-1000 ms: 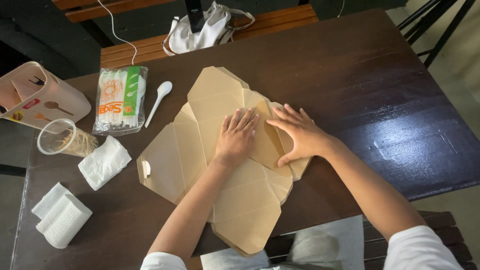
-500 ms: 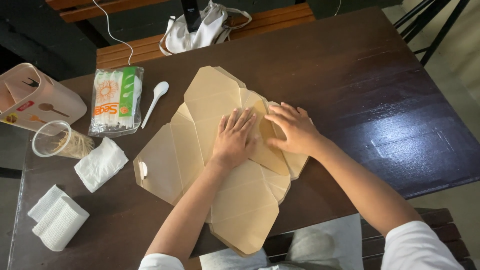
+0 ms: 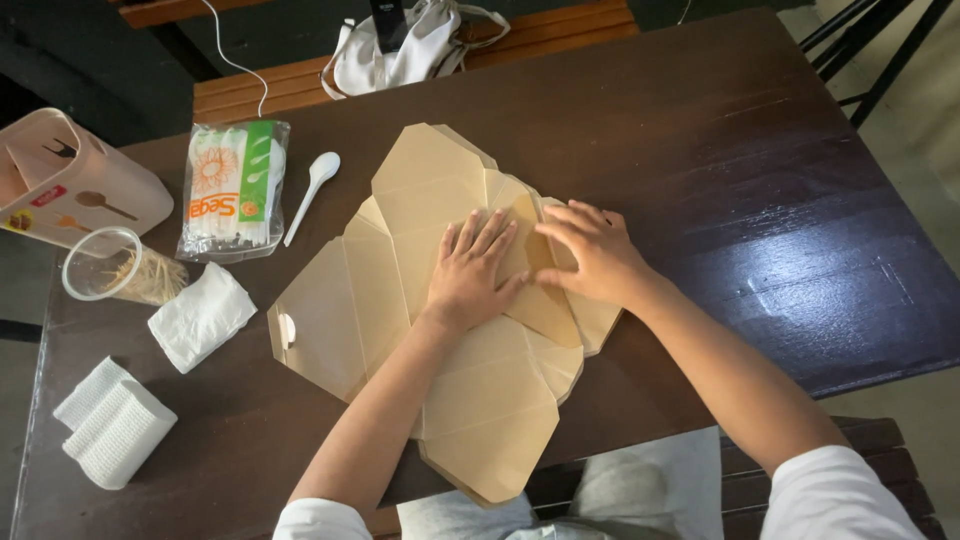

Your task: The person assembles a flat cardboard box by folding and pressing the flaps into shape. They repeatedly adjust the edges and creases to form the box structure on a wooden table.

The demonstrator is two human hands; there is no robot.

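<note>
Brown kraft-paper box blank (image 3: 440, 310), unfolded flat, lies mid-desk (image 3: 760, 150); long axis runs from far edge toward near edge, near tip overhanging near edge. Left hand (image 3: 470, 272) flat on blank's centre, fingers spread, palm down, grasping nothing. Right hand (image 3: 592, 255) just beside it, toward right edge, fingertips pressing raised side flap, not clenched. Both hands directly on blank; thumbs nearly touching.

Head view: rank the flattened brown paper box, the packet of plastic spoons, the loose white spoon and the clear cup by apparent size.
1. Flattened brown paper box, by far the largest.
2. Packet of plastic spoons.
3. Clear cup.
4. Loose white spoon, long but thin; its place against the cup is unsure.
</note>
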